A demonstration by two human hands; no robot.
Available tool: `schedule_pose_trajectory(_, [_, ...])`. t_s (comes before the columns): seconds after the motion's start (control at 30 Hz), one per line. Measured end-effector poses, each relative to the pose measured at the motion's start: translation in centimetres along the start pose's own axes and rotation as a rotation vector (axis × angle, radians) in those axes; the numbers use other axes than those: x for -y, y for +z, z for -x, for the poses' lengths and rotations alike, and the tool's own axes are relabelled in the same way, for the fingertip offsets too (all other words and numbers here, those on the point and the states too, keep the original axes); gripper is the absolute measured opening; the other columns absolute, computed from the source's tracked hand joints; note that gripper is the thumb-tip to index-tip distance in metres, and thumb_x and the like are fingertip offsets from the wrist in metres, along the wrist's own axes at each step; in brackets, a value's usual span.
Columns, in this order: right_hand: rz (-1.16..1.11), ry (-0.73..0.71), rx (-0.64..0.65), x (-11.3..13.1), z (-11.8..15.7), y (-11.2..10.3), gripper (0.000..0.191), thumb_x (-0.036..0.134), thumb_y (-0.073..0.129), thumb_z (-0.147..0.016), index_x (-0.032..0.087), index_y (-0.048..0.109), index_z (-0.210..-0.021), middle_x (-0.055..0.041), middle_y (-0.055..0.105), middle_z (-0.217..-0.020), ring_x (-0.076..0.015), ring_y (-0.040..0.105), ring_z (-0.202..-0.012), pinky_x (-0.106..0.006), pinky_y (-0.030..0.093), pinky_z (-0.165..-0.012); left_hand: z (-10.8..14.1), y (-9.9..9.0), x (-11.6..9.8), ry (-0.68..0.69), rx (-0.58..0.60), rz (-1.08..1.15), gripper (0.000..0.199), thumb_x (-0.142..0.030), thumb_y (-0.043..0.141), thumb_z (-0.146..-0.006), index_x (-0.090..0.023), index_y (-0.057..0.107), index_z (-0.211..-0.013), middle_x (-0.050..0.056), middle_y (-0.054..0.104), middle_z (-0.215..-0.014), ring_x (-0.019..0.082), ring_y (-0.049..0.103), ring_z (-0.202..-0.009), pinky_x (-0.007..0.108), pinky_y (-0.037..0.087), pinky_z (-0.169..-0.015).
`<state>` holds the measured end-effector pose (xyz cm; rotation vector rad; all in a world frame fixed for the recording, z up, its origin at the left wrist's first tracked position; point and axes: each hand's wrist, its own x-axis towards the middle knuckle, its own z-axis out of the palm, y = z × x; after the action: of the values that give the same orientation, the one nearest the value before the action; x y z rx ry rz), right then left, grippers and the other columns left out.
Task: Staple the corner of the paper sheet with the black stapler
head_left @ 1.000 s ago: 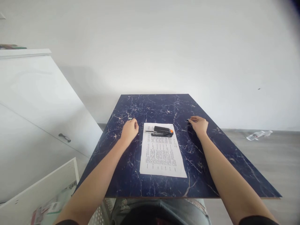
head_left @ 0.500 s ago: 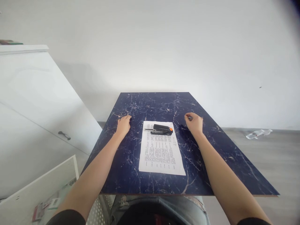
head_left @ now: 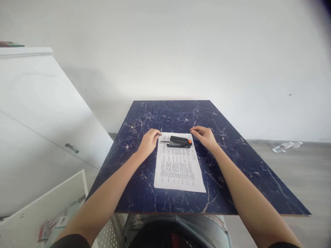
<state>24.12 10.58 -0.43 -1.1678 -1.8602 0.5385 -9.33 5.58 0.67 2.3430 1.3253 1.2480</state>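
A black stapler (head_left: 180, 142) with an orange tip lies across the upper part of a printed sheet of paper (head_left: 179, 172). A thin metal piece sticks out from the stapler's left end. My left hand (head_left: 150, 140) is at the paper's upper left corner, its fingers loosely bent and nothing seen in them. Whether those fingertips touch the paper cannot be made out. By the upper right corner, close to the stapler's orange end, is my right hand (head_left: 204, 136), fingers stretched toward the paper and holding nothing.
The paper rests on a dark blue marble-patterned table (head_left: 170, 115) against a white wall. To the left stand a white cabinet (head_left: 46, 103) and an open white bin (head_left: 80, 179) with packages inside. A clear plastic bottle (head_left: 283, 147) lies on the floor at right.
Both hands have moved inward, the left one rightward and the right one leftward, to the paper's upper corners. The right fingers have straightened. The stapler and paper keep their places on the table.
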Motion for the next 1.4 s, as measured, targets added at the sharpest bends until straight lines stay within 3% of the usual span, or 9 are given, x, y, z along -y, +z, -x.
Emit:
schedule_pose_trajectory(0.1, [-0.083, -0.035, 0.111, 0.4, 0.1, 0.7, 0.028, 0.045, 0.062, -0.091, 0.021, 0.076, -0.096, -0.0063, 0.076, -0.095, -0.0227, 0.070, -0.087, -0.036, 0.055, -0.080, 0.6, 1.5, -1.4, 0.046, 0.136, 0.071, 0.019, -0.008, 0.049, -0.097, -0.020, 0.063, -0.103, 0.005, 0.064, -0.103, 0.017, 0.064, -0.096, 0.032, 0.052, -0.087])
schedule_pose_trajectory(0.23, [-0.108, -0.060, 0.191, 0.3, 0.1, 1.4, 0.023, 0.041, 0.063, -0.089, 0.021, 0.076, -0.090, -0.0058, 0.075, -0.088, -0.0213, 0.068, -0.079, -0.035, 0.054, -0.074, 1.0, 2.7, -0.7, 0.046, 0.220, 0.058, 0.017, -0.009, 0.048, -0.098, -0.019, 0.062, -0.102, 0.006, 0.062, -0.105, 0.019, 0.062, -0.100, 0.035, 0.052, -0.090])
schedule_pose_trajectory(0.47, [-0.107, -0.079, 0.221, 0.4, 0.1, 1.5, 0.022, 0.038, 0.060, -0.091, 0.021, 0.075, -0.091, -0.0058, 0.074, -0.088, -0.0203, 0.067, -0.077, -0.035, 0.053, -0.073, 1.1, 2.9, 0.1, 0.059, 0.235, 0.025, 0.019, -0.007, 0.046, -0.098, -0.019, 0.060, -0.102, 0.006, 0.061, -0.105, 0.020, 0.058, -0.102, 0.038, 0.050, -0.093])
schedule_pose_trajectory(1.4, [-0.113, -0.052, 0.237, 0.3, 0.3, 1.5, 0.027, 0.043, 0.059, -0.091, 0.021, 0.075, -0.094, -0.0057, 0.075, -0.089, -0.0207, 0.067, -0.078, -0.036, 0.055, -0.076, 1.1, 2.9, -0.1, 0.063, 0.245, 0.012, 0.017, -0.011, 0.045, -0.100, -0.019, 0.059, -0.104, 0.007, 0.060, -0.107, 0.021, 0.058, -0.104, 0.040, 0.050, -0.095])
